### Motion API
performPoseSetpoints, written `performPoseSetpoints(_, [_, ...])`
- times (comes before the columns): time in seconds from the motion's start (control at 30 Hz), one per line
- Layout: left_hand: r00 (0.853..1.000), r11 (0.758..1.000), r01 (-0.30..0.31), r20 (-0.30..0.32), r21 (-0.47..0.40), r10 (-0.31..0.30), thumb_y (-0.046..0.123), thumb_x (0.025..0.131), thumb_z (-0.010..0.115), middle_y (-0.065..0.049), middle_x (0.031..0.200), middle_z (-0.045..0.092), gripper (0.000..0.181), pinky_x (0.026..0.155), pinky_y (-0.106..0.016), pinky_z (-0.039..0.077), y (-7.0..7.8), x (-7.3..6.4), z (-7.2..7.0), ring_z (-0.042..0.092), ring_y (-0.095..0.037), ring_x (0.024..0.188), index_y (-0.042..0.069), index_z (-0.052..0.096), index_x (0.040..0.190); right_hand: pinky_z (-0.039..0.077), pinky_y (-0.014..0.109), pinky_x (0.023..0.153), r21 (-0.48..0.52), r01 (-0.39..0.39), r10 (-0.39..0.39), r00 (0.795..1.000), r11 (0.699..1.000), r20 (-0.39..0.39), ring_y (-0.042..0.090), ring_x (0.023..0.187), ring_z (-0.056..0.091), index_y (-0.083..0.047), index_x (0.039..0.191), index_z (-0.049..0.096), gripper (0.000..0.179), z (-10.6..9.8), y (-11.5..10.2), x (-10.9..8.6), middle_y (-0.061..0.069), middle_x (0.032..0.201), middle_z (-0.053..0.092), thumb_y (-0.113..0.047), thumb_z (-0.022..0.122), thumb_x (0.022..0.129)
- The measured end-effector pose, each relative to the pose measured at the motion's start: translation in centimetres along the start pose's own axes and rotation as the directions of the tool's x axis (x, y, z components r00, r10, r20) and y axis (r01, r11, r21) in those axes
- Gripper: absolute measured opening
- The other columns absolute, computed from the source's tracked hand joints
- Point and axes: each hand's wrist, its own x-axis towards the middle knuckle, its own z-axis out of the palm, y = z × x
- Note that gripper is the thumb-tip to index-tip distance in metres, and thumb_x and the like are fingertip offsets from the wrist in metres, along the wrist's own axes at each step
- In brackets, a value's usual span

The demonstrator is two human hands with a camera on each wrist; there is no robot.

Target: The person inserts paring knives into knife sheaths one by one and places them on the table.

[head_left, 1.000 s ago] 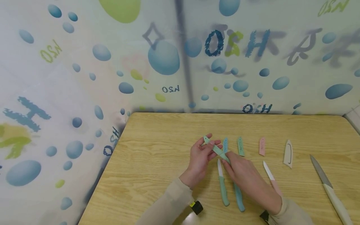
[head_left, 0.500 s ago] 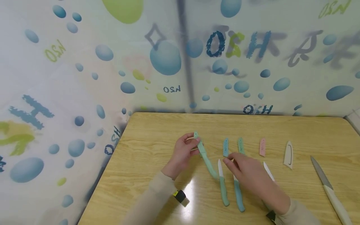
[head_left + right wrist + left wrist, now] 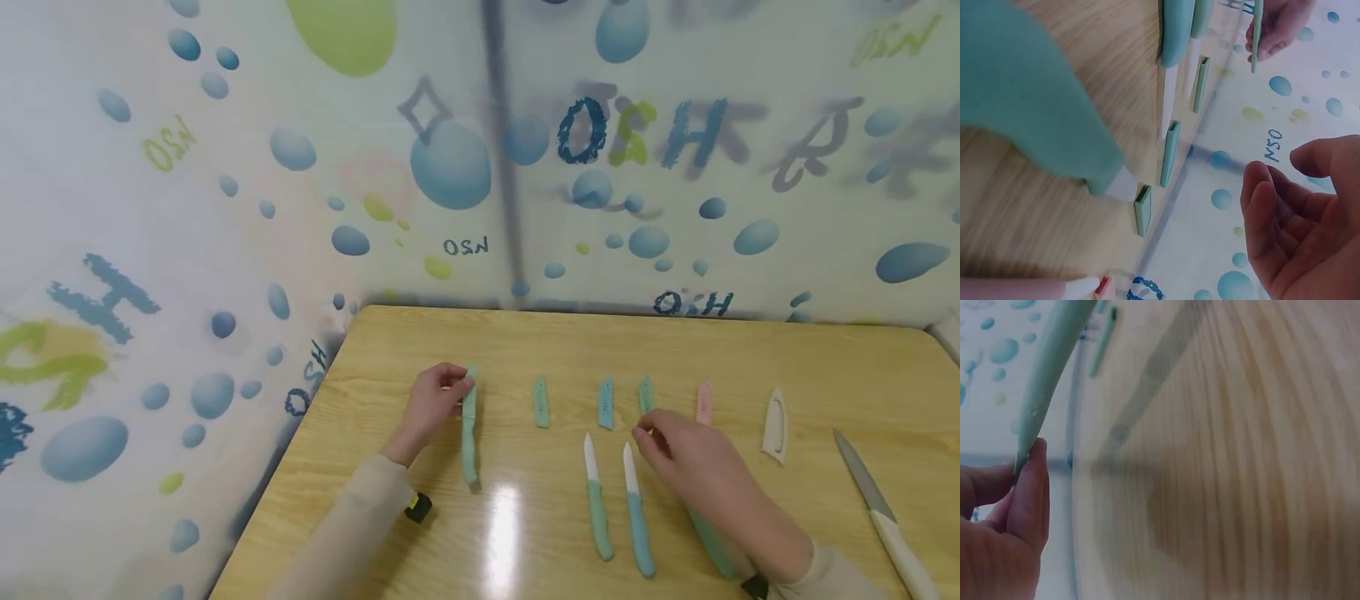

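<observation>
My left hand [image 3: 429, 406] pinches the pale green sheath end of a sheathed knife [image 3: 468, 450], its handle pointing toward me. In the left wrist view that knife [image 3: 1054, 362] rises from thumb and fingertips. My right hand [image 3: 697, 462] hovers with loosely bent fingers and holds nothing. Beneath its wrist lies a larger green-handled knife [image 3: 711, 537], mostly hidden in the head view. Left of it are a blue-handled knife [image 3: 639, 533] and a light green-handled knife [image 3: 597, 521], both with bare white blades. A pink-handled knife [image 3: 1016, 289] shows only in the right wrist view.
Loose sheaths stand in a row behind the knives: green [image 3: 541, 403], blue [image 3: 606, 404], another green [image 3: 647, 394], pink [image 3: 704, 402] and white [image 3: 776, 427]. A big white-handled knife [image 3: 896, 546] with a bare grey blade lies at the right. A patterned wall backs the table.
Both hands held the sheathed knife at first. My right hand let go and shifted right, while my left carried the knife left and turned it upright in view, uncovering a green sheath.
</observation>
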Motion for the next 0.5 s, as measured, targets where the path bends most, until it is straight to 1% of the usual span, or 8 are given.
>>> performPoseSetpoints(0.07, [1.000,0.996,-0.008,0.008,0.090,0.008,0.006,0.103,0.063,-0.015,0.099,0.066,0.019,0.067,-0.032,0.063,-0.3,0.1,-0.7,0.067,-0.017,0.078,-0.007,0.066,0.117,0.038,0.022,0.046,0.004,-0.004,0.004,1.000,1.000,0.003,0.002,0.056,0.040,-0.008,0.100,0.074,0.007,-0.1,0.1,-0.1,-0.012,0.069,0.051,-0.012,0.068,0.100])
performPoseSetpoints(0.13, [1.000,0.982,-0.023,0.015,0.186,0.020,0.007,0.103,0.064,-0.014,0.102,0.069,0.019,0.069,-0.032,0.062,-0.5,0.3,-1.3,0.067,-0.018,0.082,-0.005,0.068,0.117,0.038,0.022,0.046,0.002,-0.005,0.005,1.000,1.000,0.004,0.002,0.055,0.040,-0.009,0.101,0.074,0.008,-0.2,0.1,-0.1,-0.011,0.070,0.052,-0.012,0.067,0.100])
performPoseSetpoints(0.2, [1.000,0.961,-0.030,0.018,0.274,0.026,0.008,0.102,0.066,-0.013,0.103,0.071,0.019,0.070,-0.032,0.061,-0.6,0.4,-1.7,0.067,-0.019,0.083,-0.004,0.069,0.116,0.039,0.022,0.047,-0.002,-0.001,0.001,1.000,1.000,0.005,0.002,0.057,0.041,-0.009,0.100,0.074,0.008,-0.3,0.2,0.0,-0.011,0.071,0.054,-0.012,0.067,0.100])
performPoseSetpoints(0.27, [0.999,0.934,-0.033,0.019,0.356,0.028,0.010,0.101,0.068,-0.011,0.100,0.072,0.018,0.067,-0.031,0.060,-0.6,0.5,-1.9,0.066,-0.019,0.081,-0.001,0.071,0.114,0.040,0.022,0.048,-0.006,0.004,-0.004,1.000,1.000,0.002,0.002,0.058,0.043,-0.009,0.100,0.074,0.007,-0.3,0.2,0.1,-0.011,0.073,0.057,-0.012,0.067,0.100])
performPoseSetpoints(0.3, [0.999,0.921,-0.032,0.022,0.388,0.025,0.011,0.100,0.069,-0.009,0.098,0.072,0.017,0.065,-0.030,0.058,-0.7,0.5,-2.0,0.066,-0.018,0.079,0.000,0.072,0.113,0.041,0.022,0.048,-0.005,0.004,-0.004,1.000,1.000,0.004,0.002,0.059,0.043,-0.009,0.100,0.074,0.007,-0.3,0.2,0.1,-0.010,0.074,0.057,-0.012,0.067,0.100])
performPoseSetpoints(0.43, [0.999,0.882,-0.035,0.034,0.469,0.022,0.014,0.099,0.071,-0.007,0.089,0.072,0.017,0.059,-0.029,0.054,-0.7,0.7,-2.4,0.063,-0.016,0.068,0.001,0.073,0.111,0.042,0.022,0.049,-0.004,0.000,0.000,1.000,1.000,0.011,0.002,0.060,0.045,-0.009,0.100,0.073,0.007,-0.2,0.3,0.2,-0.010,0.076,0.060,-0.013,0.067,0.101])
performPoseSetpoints(0.5, [0.999,0.871,-0.041,0.038,0.490,0.025,0.014,0.099,0.072,-0.007,0.090,0.072,0.018,0.059,-0.029,0.055,-0.8,0.7,-2.5,0.064,-0.016,0.067,0.001,0.074,0.111,0.043,0.022,0.050,-0.005,-0.010,0.010,1.000,1.000,0.020,0.003,0.060,0.046,-0.009,0.101,0.074,0.008,-0.2,0.3,0.2,-0.009,0.076,0.060,-0.013,0.066,0.101])
